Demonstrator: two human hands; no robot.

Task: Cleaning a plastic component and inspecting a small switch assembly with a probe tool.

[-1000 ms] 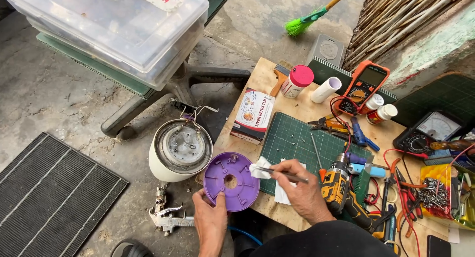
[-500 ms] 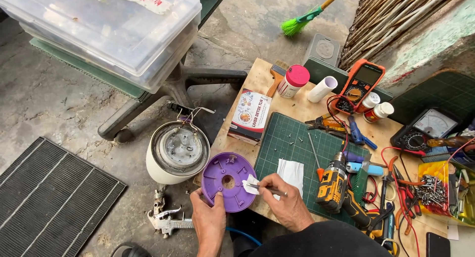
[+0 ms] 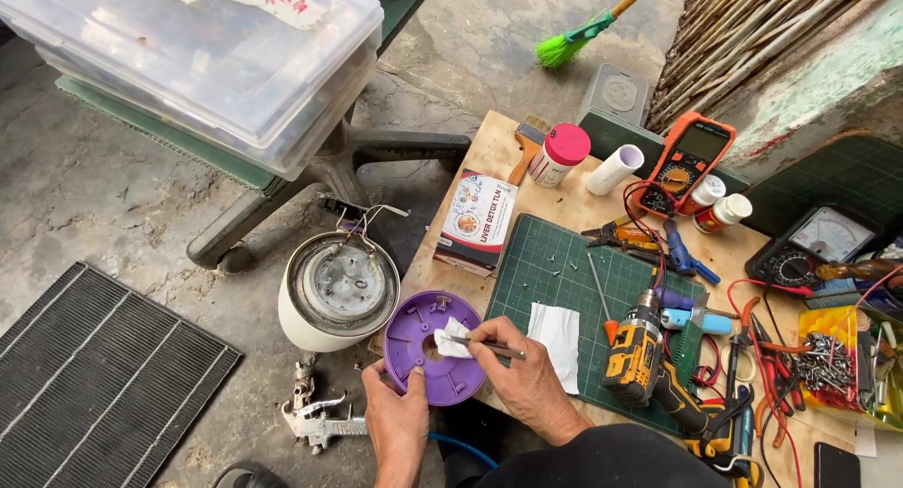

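Observation:
My left hand (image 3: pixel 397 415) grips the near rim of a round purple plastic base (image 3: pixel 414 333), held level at the table's left edge. My right hand (image 3: pixel 520 372) holds thin metal tweezers (image 3: pixel 484 347) that pinch a small wad of white tissue (image 3: pixel 452 339) against the middle of the purple base. A folded white tissue (image 3: pixel 557 332) lies just right of that hand on the green cutting mat (image 3: pixel 555 272). A white pot-shaped appliance body (image 3: pixel 337 291) with loose wires stands on the floor to the left.
A yellow cordless drill (image 3: pixel 647 368), screwdriver (image 3: pixel 600 300), orange multimeter (image 3: pixel 685 162), analog meter (image 3: pixel 816 239), small bottles, pliers and red leads crowd the wooden table (image 3: pixel 489 154). A spray gun (image 3: pixel 315 417) and black grille mat (image 3: pixel 89 385) lie on the floor. Clear storage bins (image 3: pixel 207 51) sit upper left.
My right hand has moved left from the cutting mat onto the purple base, bringing the tweezers and tissue wad to its centre. The left hand keeps its grip on the rim.

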